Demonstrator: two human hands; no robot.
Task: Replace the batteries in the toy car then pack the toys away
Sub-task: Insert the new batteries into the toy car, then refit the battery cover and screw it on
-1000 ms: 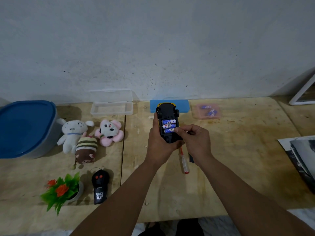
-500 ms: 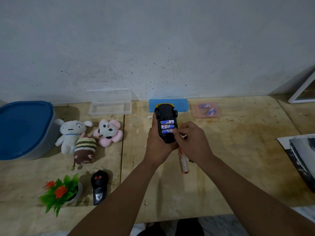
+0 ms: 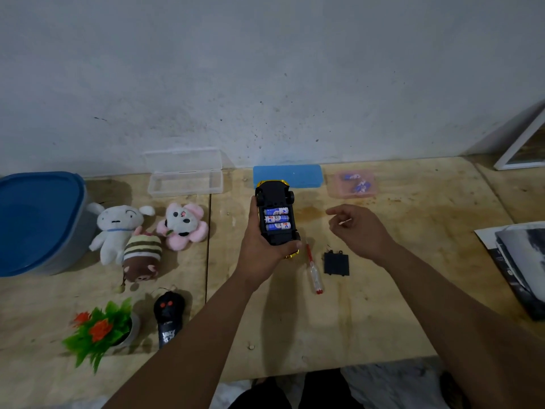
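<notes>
My left hand (image 3: 261,246) grips the toy car (image 3: 275,202) upside down above the table, its black underside facing me. Three blue-and-white batteries (image 3: 276,219) lie side by side in its uncovered compartment. My right hand (image 3: 358,231) hovers to the right of the car with loosely curled fingers and holds nothing. The black battery cover (image 3: 336,263) lies on the table below that hand. A small screwdriver (image 3: 313,271) with a clear handle lies between car and cover. More batteries sit in a pink tray (image 3: 352,184) at the back.
Three plush toys (image 3: 118,228) (image 3: 142,256) (image 3: 182,221) lie at the left beside a grey tub with a blue lid (image 3: 38,222). A black remote (image 3: 168,317) and a plastic plant (image 3: 100,329) sit nearer me. A clear open case (image 3: 185,180) and a blue box (image 3: 287,175) stand by the wall. Papers (image 3: 522,261) lie at right.
My right hand has left the battery compartment and moved to the right, away from the car. The battery cover on the table has come into view. The left hand still holds the car.
</notes>
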